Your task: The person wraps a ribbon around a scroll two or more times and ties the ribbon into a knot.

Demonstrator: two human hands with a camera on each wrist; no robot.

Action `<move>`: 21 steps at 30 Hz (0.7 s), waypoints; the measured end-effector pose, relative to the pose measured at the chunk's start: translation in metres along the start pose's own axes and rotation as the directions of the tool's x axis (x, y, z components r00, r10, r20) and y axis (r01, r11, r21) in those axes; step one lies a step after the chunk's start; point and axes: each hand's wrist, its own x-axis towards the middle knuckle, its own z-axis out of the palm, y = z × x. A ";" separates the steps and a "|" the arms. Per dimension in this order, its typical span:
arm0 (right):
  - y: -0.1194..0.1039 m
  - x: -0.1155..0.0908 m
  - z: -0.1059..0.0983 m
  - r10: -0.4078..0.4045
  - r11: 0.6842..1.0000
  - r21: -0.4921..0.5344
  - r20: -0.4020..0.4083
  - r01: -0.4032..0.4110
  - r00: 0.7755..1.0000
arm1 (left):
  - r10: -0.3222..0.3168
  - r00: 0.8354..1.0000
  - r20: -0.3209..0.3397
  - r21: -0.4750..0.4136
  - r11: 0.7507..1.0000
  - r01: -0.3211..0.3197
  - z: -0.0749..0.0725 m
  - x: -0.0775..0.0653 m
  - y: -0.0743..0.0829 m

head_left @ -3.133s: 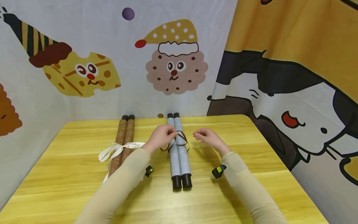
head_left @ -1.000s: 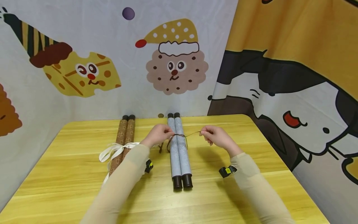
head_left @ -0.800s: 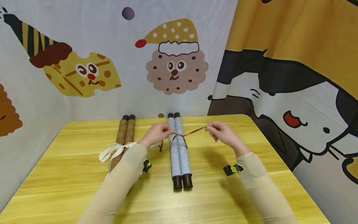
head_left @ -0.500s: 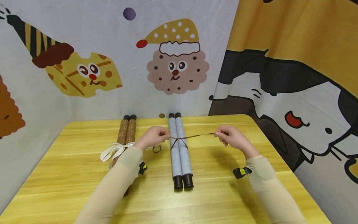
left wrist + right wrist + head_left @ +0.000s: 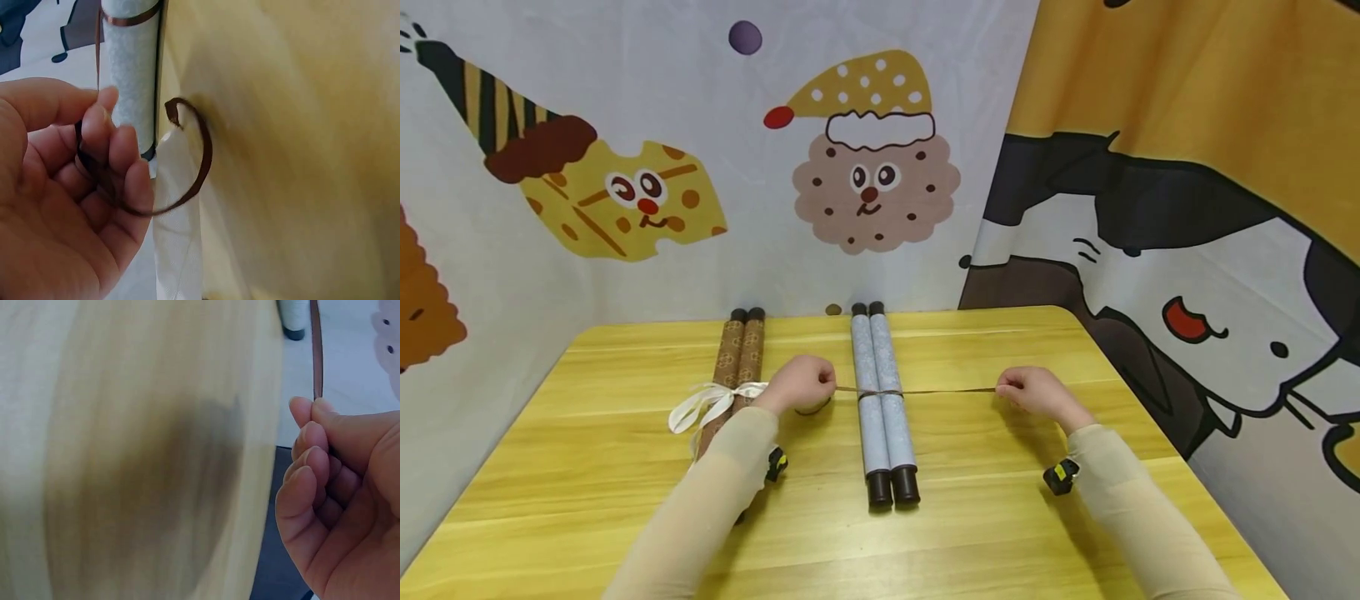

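Observation:
Two pale blue-grey scrolls with dark end knobs lie side by side mid-table. A thin brown ribbon wraps round both and stretches out taut to either side. Between thumb and forefinger, my left hand pinches one end; in the left wrist view the loose tail of that ribbon curls out past the fingers. My right hand pinches the other end at its fingertips, and the right wrist view shows the ribbon rising straight from them. Both hands are held low, close over the table.
To the left lie two brown patterned scrolls, tied with a white ribbon in a bow; my left forearm partly covers them. The yellow wood-grain table ends at a cartoon-printed cloth behind.
Both hands have drawn apart and lowered, pulling the brown ribbon from a loose loop into a tight band round the blue-grey scrolls. The right hand, free at first, has taken an end.

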 end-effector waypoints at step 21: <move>0.000 0.008 0.006 0.011 0.996 -0.091 -0.049 -0.016 0.999 | -0.063 0.997 -0.055 0.034 0.997 0.065 -0.002 -0.004 0.011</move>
